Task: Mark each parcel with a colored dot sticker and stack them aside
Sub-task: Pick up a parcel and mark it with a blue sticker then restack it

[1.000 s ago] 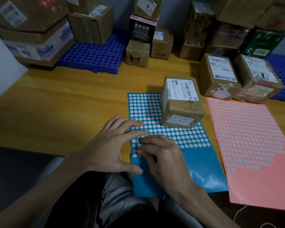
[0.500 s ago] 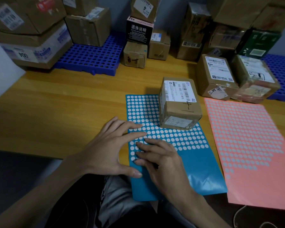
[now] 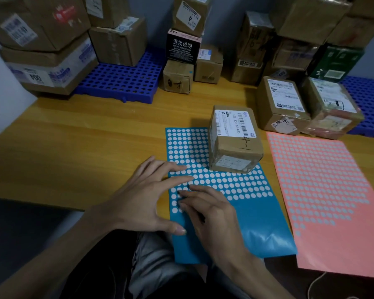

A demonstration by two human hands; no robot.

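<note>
A small brown parcel (image 3: pixel 235 139) with a white shipping label and "4-1" written on it stands on the upper right part of a blue dot-sticker sheet (image 3: pixel 257 223). The sheet lies at the table's front edge and overhangs it. My left hand (image 3: pixel 143 199) rests flat on the sheet's left edge, fingers straight and thumb spread out. My right hand (image 3: pixel 214 216) lies just right of it, its fingertips touching the dots near the sheet's left side. Its thumb is hidden, and I see no peeled sticker.
A pink dot-sticker sheet (image 3: pixel 324 190) lies to the right. Two labelled parcels (image 3: pixel 281 104) (image 3: pixel 330 106) stand behind it. Several more boxes are stacked along the back wall, some on a blue perforated pallet (image 3: pixel 121 80). Bare wooden table (image 3: pixel 73 147) stretches to the left.
Both hands stay on the blue sheet in nearly the same place. My right fingertips have shifted slightly over the dots. The parcel has not moved.
</note>
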